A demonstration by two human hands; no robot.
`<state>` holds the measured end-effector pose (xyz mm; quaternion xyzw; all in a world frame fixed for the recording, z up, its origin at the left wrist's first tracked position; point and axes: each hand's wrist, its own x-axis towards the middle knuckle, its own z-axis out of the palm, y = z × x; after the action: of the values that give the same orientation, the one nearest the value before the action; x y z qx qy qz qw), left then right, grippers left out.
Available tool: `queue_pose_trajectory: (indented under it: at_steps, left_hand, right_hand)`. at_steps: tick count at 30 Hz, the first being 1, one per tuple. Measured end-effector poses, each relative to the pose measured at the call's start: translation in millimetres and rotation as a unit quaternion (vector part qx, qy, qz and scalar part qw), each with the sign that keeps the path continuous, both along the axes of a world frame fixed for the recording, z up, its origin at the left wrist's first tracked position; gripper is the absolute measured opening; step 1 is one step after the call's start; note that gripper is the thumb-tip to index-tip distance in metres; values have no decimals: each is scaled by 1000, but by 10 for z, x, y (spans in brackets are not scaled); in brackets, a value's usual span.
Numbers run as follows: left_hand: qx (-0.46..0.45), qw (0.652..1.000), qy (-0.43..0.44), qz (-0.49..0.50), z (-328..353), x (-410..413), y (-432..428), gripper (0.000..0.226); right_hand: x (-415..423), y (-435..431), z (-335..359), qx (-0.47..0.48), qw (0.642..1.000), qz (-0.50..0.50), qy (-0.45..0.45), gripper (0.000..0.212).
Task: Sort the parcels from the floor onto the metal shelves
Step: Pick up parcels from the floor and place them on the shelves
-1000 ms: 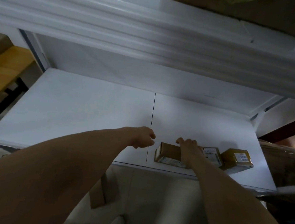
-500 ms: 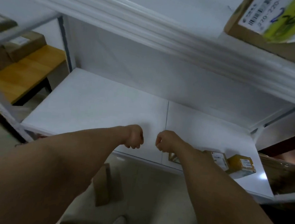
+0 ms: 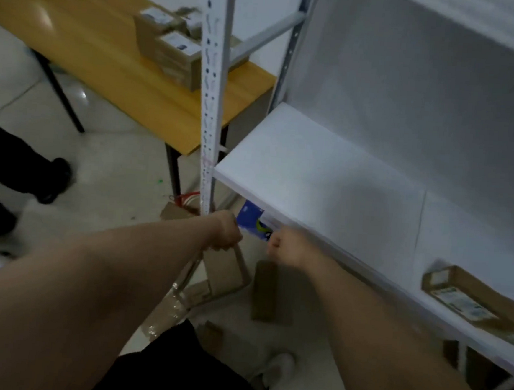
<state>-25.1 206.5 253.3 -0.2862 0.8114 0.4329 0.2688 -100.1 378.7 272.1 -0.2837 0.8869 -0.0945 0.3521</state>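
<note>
**Both fists closed and empty at the shelf's near-left corner**

The left hand (image 3: 226, 232) and right hand (image 3: 288, 248) are each curled into a fist that holds nothing. They are side by side but apart, just off the near edge of the white shelf (image 3: 312, 174). The left fist is at the foot of the perforated upright (image 3: 211, 99) that marks the shelf's left corner. The right fist is just in front of the shelf's front lip.

Open white board runs from the shelf's left edge past a seam to one brown labelled parcel (image 3: 469, 297). It lies flat at the right, close to the front edge and angled to it.

Below the hands, on the pale tiled floor (image 3: 113, 168), a cardboard box (image 3: 225, 272) and a flat packet (image 3: 265, 291) lie near each other. Crumpled clear wrap (image 3: 170, 308) lies just left of the box. A blue package (image 3: 249, 217) shows under the front lip between the fists; what it rests on cannot be told.

A wooden desk (image 3: 106, 60) stands at the far left, its right end passing behind the upright, and it carries labelled boxes (image 3: 169, 46). Bare floor lies between the desk legs and the arms. Another person's dark shoe (image 3: 52, 178) stands at the left of it. A white shoe (image 3: 279, 366) shows near, between the forearms.
</note>
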Motion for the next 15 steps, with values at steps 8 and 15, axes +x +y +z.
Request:
queue_pose_trajectory:
  at_steps: [8, 15]
  left_hand:
    - [40, 991, -70, 107, -697, 849, -504, 17]
    - [78, 981, -108, 143, -1585, 1045, -434, 20]
  right_hand:
    - [757, -709, -846, 2, 995, 12, -96, 12]
    - [947, -634, -1880, 45, 982, -116, -141, 15]
